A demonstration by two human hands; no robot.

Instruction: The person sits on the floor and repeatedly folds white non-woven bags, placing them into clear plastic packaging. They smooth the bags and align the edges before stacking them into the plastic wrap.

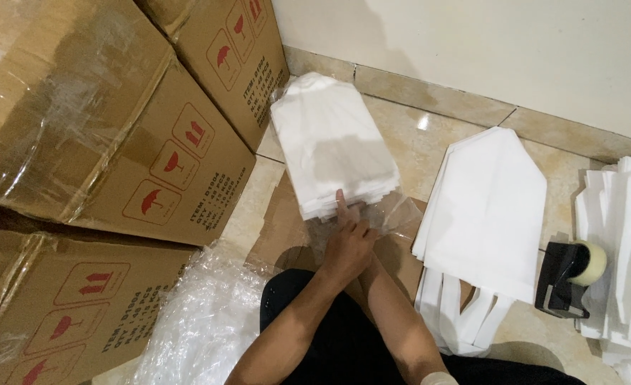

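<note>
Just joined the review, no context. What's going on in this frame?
A person sits on a tiled floor, both hands together at the near edge of a stack of white fabric bags in a clear plastic sleeve. The left hand points a finger onto the stack's edge; the right hand is mostly hidden behind it. A second pile of white bags lies on the floor to the right, a black tape dispenser beyond it. Taped cardboard boxes stand to the left, crumpled clear plastic below them.
</note>
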